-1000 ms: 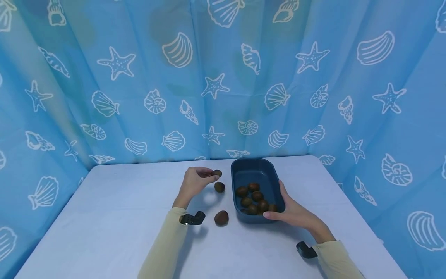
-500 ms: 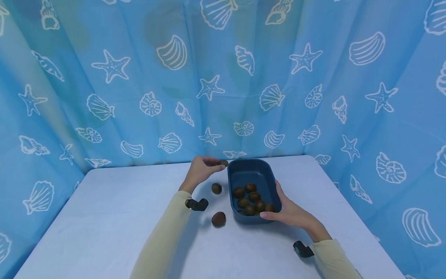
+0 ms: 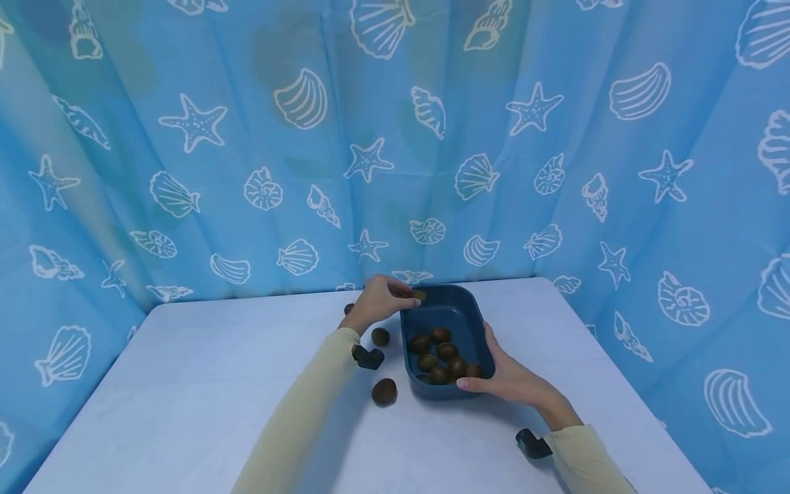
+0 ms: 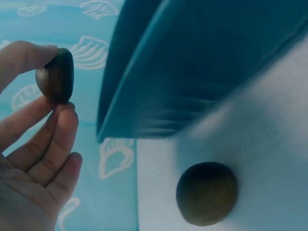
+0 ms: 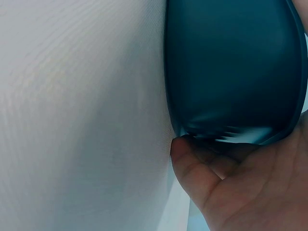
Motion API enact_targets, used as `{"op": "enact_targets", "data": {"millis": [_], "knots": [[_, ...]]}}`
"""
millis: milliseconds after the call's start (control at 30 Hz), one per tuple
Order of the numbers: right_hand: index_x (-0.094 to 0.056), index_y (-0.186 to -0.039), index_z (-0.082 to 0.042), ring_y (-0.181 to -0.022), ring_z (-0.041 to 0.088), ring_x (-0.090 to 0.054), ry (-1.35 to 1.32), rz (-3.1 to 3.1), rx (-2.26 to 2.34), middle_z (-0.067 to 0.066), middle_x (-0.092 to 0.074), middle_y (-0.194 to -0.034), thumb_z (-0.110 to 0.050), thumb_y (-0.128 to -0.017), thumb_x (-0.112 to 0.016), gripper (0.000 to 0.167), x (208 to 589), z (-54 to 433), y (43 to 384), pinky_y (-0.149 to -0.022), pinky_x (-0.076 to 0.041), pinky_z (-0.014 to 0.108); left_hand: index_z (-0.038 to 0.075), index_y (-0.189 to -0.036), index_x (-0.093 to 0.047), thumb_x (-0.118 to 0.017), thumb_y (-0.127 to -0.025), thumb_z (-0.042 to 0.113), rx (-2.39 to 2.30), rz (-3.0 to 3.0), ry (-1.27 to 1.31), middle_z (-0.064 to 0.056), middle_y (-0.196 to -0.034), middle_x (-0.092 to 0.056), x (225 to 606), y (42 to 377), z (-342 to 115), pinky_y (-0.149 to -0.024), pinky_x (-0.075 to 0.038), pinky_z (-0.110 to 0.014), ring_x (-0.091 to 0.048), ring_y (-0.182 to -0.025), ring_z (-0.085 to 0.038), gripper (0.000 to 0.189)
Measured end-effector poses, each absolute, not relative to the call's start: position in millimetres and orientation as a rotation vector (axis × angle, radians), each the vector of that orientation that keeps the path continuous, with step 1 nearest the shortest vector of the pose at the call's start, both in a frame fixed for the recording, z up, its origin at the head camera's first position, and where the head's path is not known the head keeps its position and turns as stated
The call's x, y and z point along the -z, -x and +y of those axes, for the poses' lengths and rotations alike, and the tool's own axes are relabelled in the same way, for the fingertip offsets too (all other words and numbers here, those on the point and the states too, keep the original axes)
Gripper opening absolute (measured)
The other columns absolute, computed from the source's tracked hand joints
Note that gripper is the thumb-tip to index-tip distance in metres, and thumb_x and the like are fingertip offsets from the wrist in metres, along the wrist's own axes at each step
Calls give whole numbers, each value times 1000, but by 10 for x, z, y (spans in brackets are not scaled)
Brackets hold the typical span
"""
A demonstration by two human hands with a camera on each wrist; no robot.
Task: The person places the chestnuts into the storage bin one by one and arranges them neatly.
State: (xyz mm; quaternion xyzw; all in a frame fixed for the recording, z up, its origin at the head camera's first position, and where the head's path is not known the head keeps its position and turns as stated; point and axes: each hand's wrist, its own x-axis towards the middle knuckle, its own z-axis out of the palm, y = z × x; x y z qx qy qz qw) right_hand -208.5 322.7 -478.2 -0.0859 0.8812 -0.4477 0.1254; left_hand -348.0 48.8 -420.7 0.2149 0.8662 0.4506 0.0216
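Note:
My left hand [image 3: 378,300] pinches a smooth brown stone [image 4: 58,76] between thumb and fingertips. In the head view it is over the far left corner of a dark blue rectangular tub [image 3: 453,317], with the pinched stone inside the rim's outline. My right hand [image 3: 518,379] grips the tub's near right corner, thumb on the near wall and fingers along the right side; the right wrist view shows the thumb [image 5: 190,163] against the tub's outside. Several brown stones [image 3: 446,351] lie in the near half of the tub.
Left of the tub, one stone [image 3: 380,336] lies on the white tabletop [image 3: 216,384], and another stone [image 3: 384,392] lies nearer me. A third stone [image 3: 349,309] shows partly behind my left wrist. A blue shell-print curtain [image 3: 259,226] hangs behind the table.
My left hand has carried the pinched stone rightward from the table beside the tub to over its far left corner. A stone behind the left wrist has come into view. My right hand keeps its hold.

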Motion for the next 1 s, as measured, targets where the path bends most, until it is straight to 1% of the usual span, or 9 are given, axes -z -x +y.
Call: {"op": "enact_targets", "data": {"millis": [133, 333, 433, 633, 733, 1000], "knots": [[23, -163, -23, -160, 50, -7, 258, 2572, 1311, 14, 12, -175, -50, -87, -76, 128, 4790, 3221, 2086, -119, -21, 76, 10, -116, -77, -81, -88, 35, -1297, 2686, -704, -5, -112, -75, 4230, 3493, 550, -92, -61, -41, -71, -102, -21, 37], [24, -163, -23, -159, 50, -6, 280, 2575, 1306, 15, 13, -175, -49, -87, -77, 128, 4797, 3219, 2095, -119, -20, 77, 9, -114, -77, -81, -88, 30, -1190, 2657, -757, -5, -111, -75, 4283, 3524, 579, -93, -60, -41, -71, -101, -19, 34], [24, -162, -24, -160, 50, -5, 276, 2573, 1308, 14, 14, -175, -49, -88, -77, 128, 4805, 3225, 2097, -119, -19, 77, 8, -114, -77, -81, -88, 29, -1112, 2674, -805, -4, -108, -76, 4292, 3536, 611, -91, -60, -38, -71, -99, -17, 33], [24, -162, -23, -160, 50, -7, 240, 2573, 1298, 13, 12, -175, -51, -87, -76, 129, 4813, 3225, 2104, -119, -20, 77, 5, -114, -77, -79, -89, 27, -911, 2728, -954, -5, -104, -77, 4286, 3513, 712, -81, -59, -30, -69, -88, -13, 33], [23, -163, -23, -159, 50, -7, 238, 2571, 1292, 14, 12, -175, -52, -86, -77, 129, 4816, 3212, 2112, -119, -20, 77, 5, -114, -78, -79, -90, 27, -806, 2766, -966, -4, -103, -77, 4280, 3491, 746, -79, -58, -28, -67, -85, -12, 33], [24, -163, -23, -160, 50, -6, 212, 2592, 1269, 13, 13, -175, -54, -86, -76, 129, 4823, 3229, 2107, -119, -20, 76, 7, -112, -77, -81, -89, 23, -606, 2785, -912, -4, -101, -76, 4274, 3432, 818, -84, -60, -31, -69, -87, -13, 29]]}}
